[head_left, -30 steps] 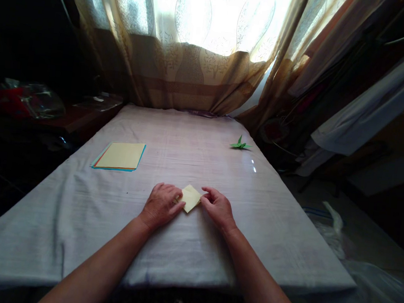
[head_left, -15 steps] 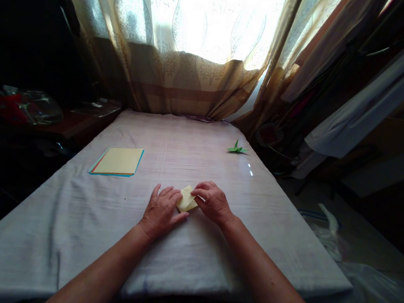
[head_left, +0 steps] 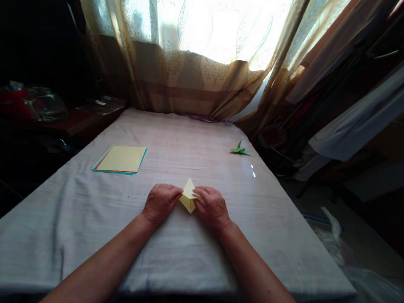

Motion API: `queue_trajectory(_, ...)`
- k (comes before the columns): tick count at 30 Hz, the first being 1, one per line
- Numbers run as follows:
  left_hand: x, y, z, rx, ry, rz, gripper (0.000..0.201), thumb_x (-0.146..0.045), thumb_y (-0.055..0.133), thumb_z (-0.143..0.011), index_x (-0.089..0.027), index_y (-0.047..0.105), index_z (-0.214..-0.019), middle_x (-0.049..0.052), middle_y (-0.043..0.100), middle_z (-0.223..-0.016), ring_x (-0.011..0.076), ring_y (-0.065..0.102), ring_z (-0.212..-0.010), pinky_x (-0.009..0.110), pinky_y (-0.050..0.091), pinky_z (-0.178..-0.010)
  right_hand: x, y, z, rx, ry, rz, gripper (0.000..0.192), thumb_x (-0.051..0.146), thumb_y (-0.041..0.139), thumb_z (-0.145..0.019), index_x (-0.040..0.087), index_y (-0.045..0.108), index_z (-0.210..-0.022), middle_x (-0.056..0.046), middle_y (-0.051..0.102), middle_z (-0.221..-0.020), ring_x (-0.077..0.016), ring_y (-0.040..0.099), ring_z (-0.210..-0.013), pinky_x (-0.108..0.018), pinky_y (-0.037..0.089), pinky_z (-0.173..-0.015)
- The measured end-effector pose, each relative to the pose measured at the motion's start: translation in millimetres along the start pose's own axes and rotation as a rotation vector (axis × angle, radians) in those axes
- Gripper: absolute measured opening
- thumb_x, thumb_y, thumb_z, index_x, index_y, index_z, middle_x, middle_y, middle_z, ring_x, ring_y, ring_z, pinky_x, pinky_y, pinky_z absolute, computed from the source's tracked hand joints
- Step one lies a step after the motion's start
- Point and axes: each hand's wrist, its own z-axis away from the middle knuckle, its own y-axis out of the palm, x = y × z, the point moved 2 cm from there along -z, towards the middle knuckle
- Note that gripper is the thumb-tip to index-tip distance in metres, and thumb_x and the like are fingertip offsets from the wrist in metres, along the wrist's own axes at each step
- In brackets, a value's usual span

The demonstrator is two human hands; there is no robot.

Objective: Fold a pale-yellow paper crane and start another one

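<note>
A small folded sheet of pale yellow paper [head_left: 188, 197] is between my two hands, low over the middle of the cloth-covered table. It has a diamond outline, with one point facing away from me and one towards me. My left hand [head_left: 163, 202] pinches its left corner between thumb and fingers. On the opposite side, my right hand [head_left: 213, 207] grips the right corner, where a flap stands up a little. The fingertips hide both side corners of the paper.
To the left lies a stack of square coloured paper [head_left: 122, 158], yellow on top. A green folded paper crane [head_left: 240, 149] sits near the table's right edge. Curtains [head_left: 190, 81] hang behind the white-clothed table [head_left: 174, 141]. Plastic bags [head_left: 333, 235] lie on the floor at right.
My left hand has gone from lying spread on the paper to pinching its left corner. The paper has turned into an upright diamond, and my right hand still holds its right side.
</note>
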Motion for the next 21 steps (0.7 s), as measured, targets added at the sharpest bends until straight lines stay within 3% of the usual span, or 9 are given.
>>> queue_trajectory(11, 0, 6.0, 0, 0.08, -0.126, 0.037, 0.018, -0.026, 0.053, -0.092, -0.024, 0.071, -0.093, 0.004, 0.074, -0.086, 0.0195, 0.066, -0.08, 0.029, 0.046, -0.076, -11, 6, 7, 0.035, 0.168, -0.064, 0.019, 0.022, 0.057, -0.089, 0.027, 0.074, -0.094, -0.002, 0.075, -0.099, -0.0181, 0.067, -0.093, -0.027, 0.05, -0.083)
queue_trajectory(21, -1, -2.6, -13, 0.194, -0.218, 0.109, 0.023, -0.029, 0.051, -0.091, -0.022, 0.073, -0.092, 0.004, 0.071, -0.084, 0.0194, 0.063, -0.083, 0.028, 0.044, -0.075, -16, 7, 1, 0.08, 0.3, -0.164, 0.021, 0.024, 0.054, -0.088, 0.027, 0.074, -0.094, -0.002, 0.075, -0.096, -0.0179, 0.067, -0.09, -0.028, 0.049, -0.082)
